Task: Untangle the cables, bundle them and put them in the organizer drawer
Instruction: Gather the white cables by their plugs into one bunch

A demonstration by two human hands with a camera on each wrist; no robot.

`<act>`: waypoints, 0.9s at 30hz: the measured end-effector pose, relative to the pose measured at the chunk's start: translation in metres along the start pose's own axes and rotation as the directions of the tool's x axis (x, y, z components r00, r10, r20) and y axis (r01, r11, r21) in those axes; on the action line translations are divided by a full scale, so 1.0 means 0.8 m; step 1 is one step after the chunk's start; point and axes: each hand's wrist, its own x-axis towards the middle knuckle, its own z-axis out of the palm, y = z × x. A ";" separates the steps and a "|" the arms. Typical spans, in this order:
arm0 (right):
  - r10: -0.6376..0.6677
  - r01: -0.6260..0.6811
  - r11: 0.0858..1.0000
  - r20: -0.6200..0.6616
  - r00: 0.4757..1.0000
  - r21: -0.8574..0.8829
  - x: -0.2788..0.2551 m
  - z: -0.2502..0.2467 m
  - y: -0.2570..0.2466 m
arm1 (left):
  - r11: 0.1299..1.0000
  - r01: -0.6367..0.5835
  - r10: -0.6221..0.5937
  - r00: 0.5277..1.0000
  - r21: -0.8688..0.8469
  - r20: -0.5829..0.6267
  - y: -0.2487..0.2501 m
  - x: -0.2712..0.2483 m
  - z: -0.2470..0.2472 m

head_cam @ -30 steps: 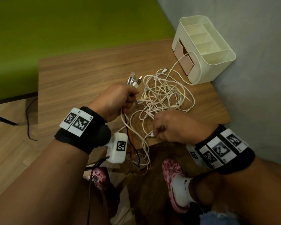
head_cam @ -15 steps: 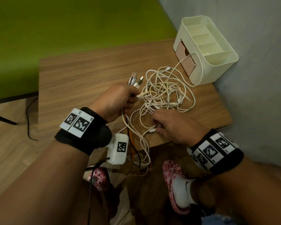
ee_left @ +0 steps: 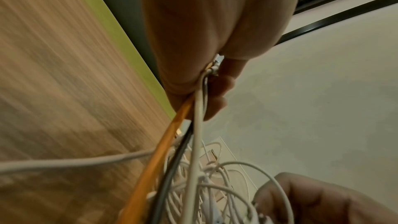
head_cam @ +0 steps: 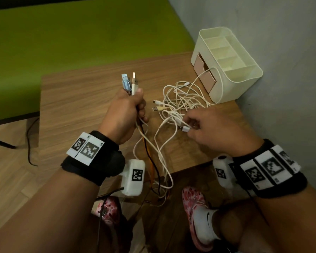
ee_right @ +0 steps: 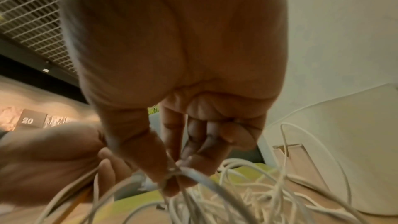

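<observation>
My left hand point(head_cam: 130, 108) grips a bunch of cable ends upright, with USB plugs point(head_cam: 129, 83) sticking out above the fist. White, orange point(ee_left: 163, 144) and black cables hang from it over the table's front edge. A tangle of white cables point(head_cam: 181, 101) lies on the wooden table point(head_cam: 77, 99) to the right. My right hand point(head_cam: 192, 127) pinches a white USB plug point(head_cam: 184, 128) at the tangle's near edge, thumb and fingers closed on it point(ee_right: 174, 171). The cream organizer point(head_cam: 232, 70) stands at the back right, its pink drawers point(head_cam: 205, 74) slightly out, one white cable looped against it.
A grey wall runs along the right side behind the organizer. A green surface point(head_cam: 80, 37) lies beyond the table's far edge. Below the front edge are wooden floor, my patterned shoes point(head_cam: 195, 203) and a thin black cord point(head_cam: 28, 143) at the left.
The left hand has lifted its bunch of plugs higher and further from the tangle. The right hand moved up from the table's front edge and now pinches a white USB plug.
</observation>
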 end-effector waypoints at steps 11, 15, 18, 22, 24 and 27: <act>0.014 -0.023 0.998 0.138 0.990 0.064 0.009 -0.011 -0.010 | 0.992 -0.088 0.096 0.991 -0.088 0.098 0.001 -0.007 0.014; 0.051 -0.047 0.874 0.005 0.999 0.484 0.014 -0.007 -0.014 | 0.995 -0.074 0.083 0.988 -0.074 0.132 0.000 -0.010 0.013; 0.067 -0.029 0.836 -0.050 0.997 0.548 0.017 -0.006 -0.016 | 0.994 -0.077 0.087 0.985 -0.073 0.147 0.000 -0.010 0.012; 0.074 -0.032 0.831 -0.053 0.996 0.556 0.016 -0.007 -0.021 | 0.995 -0.073 0.083 0.986 -0.072 0.143 0.001 -0.011 0.012; 0.067 -0.023 0.823 -0.056 0.996 0.567 0.015 -0.008 -0.023 | 0.995 -0.074 0.084 0.985 -0.068 0.152 0.001 -0.011 0.012; 0.064 -0.035 0.829 -0.031 0.997 0.558 0.014 -0.009 -0.024 | 0.995 -0.078 0.088 0.983 -0.067 0.162 0.000 -0.011 0.011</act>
